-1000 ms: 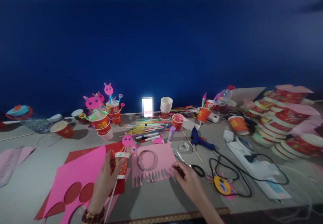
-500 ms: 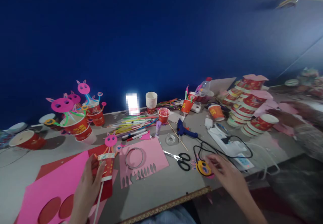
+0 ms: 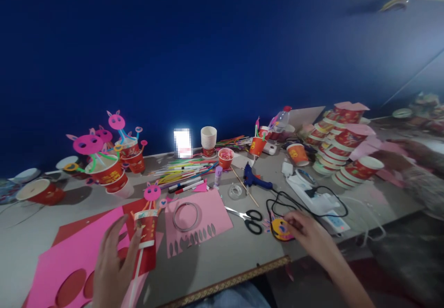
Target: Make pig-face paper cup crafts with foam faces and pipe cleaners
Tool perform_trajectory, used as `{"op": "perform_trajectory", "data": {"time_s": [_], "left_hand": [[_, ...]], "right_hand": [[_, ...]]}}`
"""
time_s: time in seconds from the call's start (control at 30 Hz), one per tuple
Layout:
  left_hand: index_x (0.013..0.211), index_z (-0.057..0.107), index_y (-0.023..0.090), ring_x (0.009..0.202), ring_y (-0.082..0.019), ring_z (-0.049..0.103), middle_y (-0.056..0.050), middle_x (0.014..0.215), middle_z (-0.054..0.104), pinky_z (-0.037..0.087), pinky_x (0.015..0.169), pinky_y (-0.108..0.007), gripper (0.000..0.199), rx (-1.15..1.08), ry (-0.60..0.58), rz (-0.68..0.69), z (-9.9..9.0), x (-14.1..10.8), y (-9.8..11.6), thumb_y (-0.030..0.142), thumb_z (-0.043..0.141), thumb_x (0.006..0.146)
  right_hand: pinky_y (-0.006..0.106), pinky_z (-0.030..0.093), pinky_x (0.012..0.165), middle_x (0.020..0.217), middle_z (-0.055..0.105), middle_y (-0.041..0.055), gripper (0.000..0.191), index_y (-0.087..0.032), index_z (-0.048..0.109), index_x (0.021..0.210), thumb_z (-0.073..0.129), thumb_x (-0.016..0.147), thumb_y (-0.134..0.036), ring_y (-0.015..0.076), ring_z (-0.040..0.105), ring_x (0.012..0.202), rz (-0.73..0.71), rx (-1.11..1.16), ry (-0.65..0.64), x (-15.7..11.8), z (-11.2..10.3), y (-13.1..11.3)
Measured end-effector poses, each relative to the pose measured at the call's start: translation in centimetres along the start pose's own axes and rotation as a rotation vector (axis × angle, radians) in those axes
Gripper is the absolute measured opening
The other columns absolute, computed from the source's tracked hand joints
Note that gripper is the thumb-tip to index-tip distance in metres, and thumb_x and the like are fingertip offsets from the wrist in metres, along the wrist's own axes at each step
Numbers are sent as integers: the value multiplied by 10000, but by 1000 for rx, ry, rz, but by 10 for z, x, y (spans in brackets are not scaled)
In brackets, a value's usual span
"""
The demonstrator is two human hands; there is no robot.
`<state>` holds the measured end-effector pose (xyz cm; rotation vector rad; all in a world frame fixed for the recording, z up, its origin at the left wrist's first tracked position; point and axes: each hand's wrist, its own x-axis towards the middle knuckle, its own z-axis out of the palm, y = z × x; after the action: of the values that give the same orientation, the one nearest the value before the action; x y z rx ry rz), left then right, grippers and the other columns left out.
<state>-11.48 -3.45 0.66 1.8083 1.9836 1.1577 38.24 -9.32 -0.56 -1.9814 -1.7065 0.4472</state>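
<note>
My left hand (image 3: 116, 259) is open, its fingers spread apart, with the thumb beside a small red paper cup (image 3: 148, 229). The cup carries a pink animal head (image 3: 152, 191) with ears, and a white stick (image 3: 138, 271) runs down below it. My right hand (image 3: 303, 229) is pinched at the right edge of a yellow round paper cutout (image 3: 278, 228); what lies between the fingertips is hidden. A black cord loops around the cutouts there. Black-handled scissors (image 3: 252, 220) lie just left of them.
Pink paper (image 3: 215, 213) with a metal ring (image 3: 185, 217) lies mid-table. Behind are a blue glue gun (image 3: 255, 178), markers (image 3: 189, 185) and pipe cleaners (image 3: 180, 169). Finished cup figures (image 3: 104, 171) stand left; stacked cups (image 3: 342, 148) and a power strip (image 3: 312, 197) are right, near another person's arm (image 3: 419, 174).
My left fingers have opened away from the cup, which stays almost where it was. My right hand has barely shifted, and the yellow cutout beneath its fingertips looks different.
</note>
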Motion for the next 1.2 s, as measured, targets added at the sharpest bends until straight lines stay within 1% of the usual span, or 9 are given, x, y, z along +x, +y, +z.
{"op": "perform_trajectory", "data": {"time_s": [0.17,0.27,0.37,0.47,0.53,0.7,0.9,1.0,1.2], "left_hand": [[1280,556,266,1220,-345,574,-109,1327,594,472,1033,-515,430,-58,-14,59,0,-4,11,506,500,928],[1222,605,283,1199,-322,590,-86,1283,635,463,1030,-474,353,-200,-76,51,13,-10,26,464,531,928],[1170,663,279,1148,-291,625,-82,1246,667,523,932,-384,299,-470,-298,17,31,-21,55,426,565,928],[1177,683,256,973,-244,681,-91,1152,708,548,846,-334,306,-730,-577,14,45,-30,88,407,534,956],[1146,706,240,863,-219,685,-83,1048,734,551,794,-313,316,-827,-651,7,48,-31,102,415,513,968],[1008,750,229,800,-193,672,-55,933,746,541,709,-261,269,-967,-592,-116,46,-32,100,420,572,945],[1104,723,223,949,-230,670,-78,1053,733,541,820,-298,315,-1152,-604,-214,45,-34,87,335,773,815],[1027,731,210,890,-197,664,-62,981,732,530,777,-264,270,-1217,-598,-270,45,-32,88,321,799,791],[867,699,182,726,-128,605,-11,809,674,487,687,-218,172,-1210,-540,-343,49,-30,90,341,756,834]], "right_hand": [[336,522,665,821,713,71,300,-233,660,856,642,820,-530,251,665,754,55,240,245,13,-28,-8],[317,545,650,794,697,57,392,-222,647,871,720,754,-588,217,658,697,112,531,388,19,-19,-33],[300,550,622,782,700,52,369,-215,655,850,761,751,-554,208,667,687,28,740,226,21,11,-80],[310,551,668,826,715,52,184,-220,681,870,681,878,-404,203,679,706,-218,794,-46,16,44,-133],[320,545,742,863,721,54,80,-227,684,893,646,911,-296,214,686,794,-376,754,-135,12,59,-161],[311,523,748,878,707,49,65,-242,674,903,613,925,-234,209,662,812,-461,727,-79,11,77,-188],[255,510,591,780,643,5,196,-226,642,886,714,865,-407,165,603,675,-71,1095,-250,15,100,-193],[235,512,632,795,639,-5,258,-219,638,890,789,801,-409,156,610,727,51,1267,-286,16,110,-196],[272,544,704,908,662,27,221,-254,612,1084,685,896,-343,181,646,807,-89,1071,-105,14,113,-196]]}}
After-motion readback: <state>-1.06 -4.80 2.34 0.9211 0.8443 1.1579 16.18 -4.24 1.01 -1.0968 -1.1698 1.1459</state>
